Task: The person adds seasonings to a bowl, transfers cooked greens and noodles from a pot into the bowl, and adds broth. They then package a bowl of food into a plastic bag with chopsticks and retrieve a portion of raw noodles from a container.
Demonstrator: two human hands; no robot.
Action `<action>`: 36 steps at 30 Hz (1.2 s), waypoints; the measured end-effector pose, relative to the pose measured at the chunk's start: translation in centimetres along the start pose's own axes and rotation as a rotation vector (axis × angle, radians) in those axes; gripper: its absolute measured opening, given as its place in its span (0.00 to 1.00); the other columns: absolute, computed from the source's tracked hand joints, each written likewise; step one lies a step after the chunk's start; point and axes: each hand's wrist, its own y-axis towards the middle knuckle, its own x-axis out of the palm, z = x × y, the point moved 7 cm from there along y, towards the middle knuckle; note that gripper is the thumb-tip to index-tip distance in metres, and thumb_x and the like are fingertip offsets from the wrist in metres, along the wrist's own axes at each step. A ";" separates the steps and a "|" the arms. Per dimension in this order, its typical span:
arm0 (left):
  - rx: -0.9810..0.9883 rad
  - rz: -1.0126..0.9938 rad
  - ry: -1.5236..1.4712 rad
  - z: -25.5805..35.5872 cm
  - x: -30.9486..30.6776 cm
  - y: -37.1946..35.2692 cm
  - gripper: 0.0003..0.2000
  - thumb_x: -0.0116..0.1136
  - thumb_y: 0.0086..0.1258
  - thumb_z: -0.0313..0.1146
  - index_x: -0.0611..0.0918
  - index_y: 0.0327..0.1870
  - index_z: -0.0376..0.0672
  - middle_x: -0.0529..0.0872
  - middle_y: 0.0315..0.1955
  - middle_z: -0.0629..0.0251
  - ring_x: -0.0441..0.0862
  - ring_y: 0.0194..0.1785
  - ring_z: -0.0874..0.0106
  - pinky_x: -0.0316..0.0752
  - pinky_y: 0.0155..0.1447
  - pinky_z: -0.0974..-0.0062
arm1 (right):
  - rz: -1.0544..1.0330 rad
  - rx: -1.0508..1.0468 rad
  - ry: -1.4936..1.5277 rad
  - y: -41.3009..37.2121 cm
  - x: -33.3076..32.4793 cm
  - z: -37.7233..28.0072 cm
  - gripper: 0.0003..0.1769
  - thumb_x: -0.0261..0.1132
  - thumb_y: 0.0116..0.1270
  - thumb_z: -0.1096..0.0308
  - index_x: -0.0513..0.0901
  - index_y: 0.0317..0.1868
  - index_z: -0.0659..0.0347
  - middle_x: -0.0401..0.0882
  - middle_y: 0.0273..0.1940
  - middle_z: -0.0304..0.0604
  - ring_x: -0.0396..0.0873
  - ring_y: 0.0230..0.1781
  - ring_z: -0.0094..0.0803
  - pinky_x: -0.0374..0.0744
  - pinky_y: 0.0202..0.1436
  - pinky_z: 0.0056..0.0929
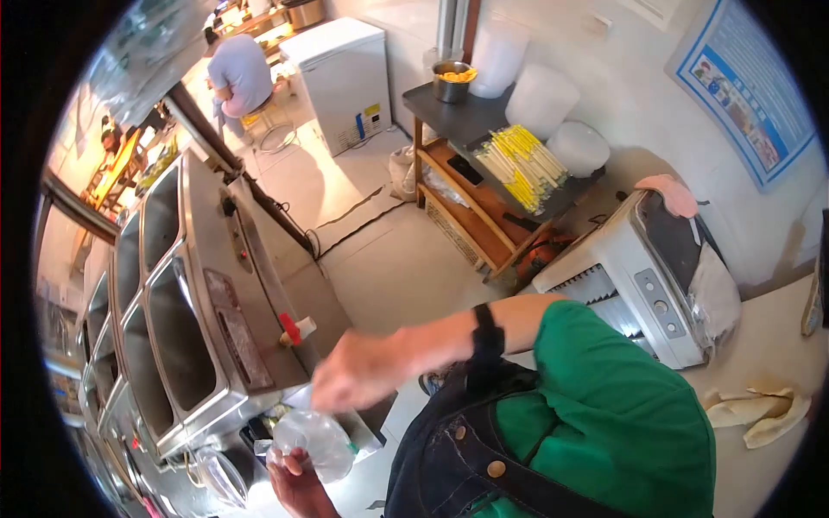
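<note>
My right hand [358, 375], blurred by motion, is above the corner of the steel counter, with a black band on its wrist. Whether its fingers hold anything is not clear. Lower down, my left hand [298, 483] has its fingers closed at the edge of a clear plastic bag [319, 445]. The bag hangs beside the counter's front edge, below my right hand. A red-handled tap [294, 330] sticks out from the steel unit just above my right hand.
Deep steel wells [181, 332] line the left. A dark shelf [475, 129] holds wrapped yellow packets [522, 168] and a metal pot [452, 84]. A white machine [622, 285] stands right. Behind are a white freezer [341, 86] and a seated person [240, 73].
</note>
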 end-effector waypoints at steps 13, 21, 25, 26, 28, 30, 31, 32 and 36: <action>-0.278 -0.385 0.476 -4.6 16.2 2.0 0.11 0.42 0.70 0.34 0.72 0.37 0.35 0.70 0.20 0.65 0.67 0.25 0.75 0.65 0.34 0.78 | 0.210 1.558 -1.134 -36.4 -37.0 20.5 0.10 0.60 0.53 0.61 0.81 0.29 0.58 0.79 0.26 0.47 0.77 0.29 0.44 0.75 0.33 0.39; -0.275 -0.476 0.486 -14.9 25.8 9.0 0.10 0.44 0.69 0.34 0.72 0.36 0.36 0.70 0.17 0.66 0.70 0.24 0.74 0.69 0.35 0.75 | 0.276 1.476 -0.924 -39.2 -40.3 20.8 0.08 0.58 0.52 0.64 0.78 0.25 0.59 0.77 0.23 0.48 0.76 0.26 0.45 0.73 0.30 0.40; -0.339 -0.555 0.443 -19.1 31.1 12.9 0.09 0.45 0.68 0.31 0.74 0.37 0.34 0.75 0.21 0.63 0.73 0.27 0.73 0.71 0.38 0.73 | 0.480 1.397 -1.002 -40.8 -41.2 19.8 0.08 0.55 0.57 0.65 0.76 0.32 0.59 0.76 0.23 0.48 0.75 0.25 0.44 0.72 0.29 0.39; -0.316 -0.494 0.514 -19.7 32.4 14.2 0.09 0.45 0.68 0.30 0.75 0.35 0.34 0.73 0.17 0.64 0.71 0.24 0.74 0.71 0.37 0.73 | 0.627 1.307 -1.067 -40.5 -41.5 19.7 0.08 0.53 0.59 0.65 0.75 0.34 0.59 0.75 0.23 0.47 0.75 0.24 0.42 0.71 0.28 0.38; -0.354 -0.524 0.466 -20.9 34.9 16.6 0.10 0.44 0.69 0.31 0.75 0.36 0.33 0.74 0.20 0.65 0.73 0.26 0.74 0.72 0.39 0.73 | 0.860 1.341 -0.704 -39.3 -42.5 19.8 0.11 0.55 0.61 0.62 0.74 0.33 0.62 0.74 0.21 0.47 0.75 0.23 0.40 0.71 0.27 0.36; -0.364 -0.534 0.490 -21.5 36.9 19.1 0.10 0.44 0.69 0.32 0.75 0.36 0.33 0.74 0.21 0.65 0.74 0.27 0.74 0.72 0.40 0.74 | 0.875 1.314 -0.630 -37.3 -43.0 21.3 0.11 0.56 0.61 0.62 0.74 0.33 0.61 0.74 0.22 0.46 0.75 0.23 0.39 0.71 0.27 0.34; -0.357 -0.537 0.493 -21.7 37.8 20.4 0.10 0.44 0.69 0.32 0.75 0.36 0.33 0.74 0.21 0.65 0.74 0.27 0.74 0.72 0.40 0.74 | 0.896 1.311 -0.581 -36.6 -43.4 21.9 0.11 0.57 0.61 0.62 0.74 0.34 0.61 0.74 0.22 0.46 0.74 0.23 0.38 0.71 0.27 0.33; -0.373 -0.569 0.475 -22.1 38.9 21.6 0.10 0.43 0.69 0.32 0.75 0.37 0.33 0.75 0.21 0.65 0.74 0.28 0.74 0.73 0.40 0.74 | 0.905 1.311 -0.584 -34.8 -44.2 22.5 0.11 0.57 0.61 0.62 0.74 0.34 0.61 0.74 0.22 0.46 0.74 0.23 0.38 0.71 0.27 0.33; -0.416 -0.656 0.460 -23.4 41.9 26.8 0.10 0.44 0.69 0.32 0.75 0.37 0.34 0.76 0.22 0.66 0.74 0.29 0.75 0.73 0.41 0.75 | 0.838 1.136 -0.650 -26.0 -49.3 29.6 0.11 0.58 0.60 0.62 0.74 0.35 0.61 0.76 0.23 0.47 0.76 0.24 0.41 0.71 0.27 0.34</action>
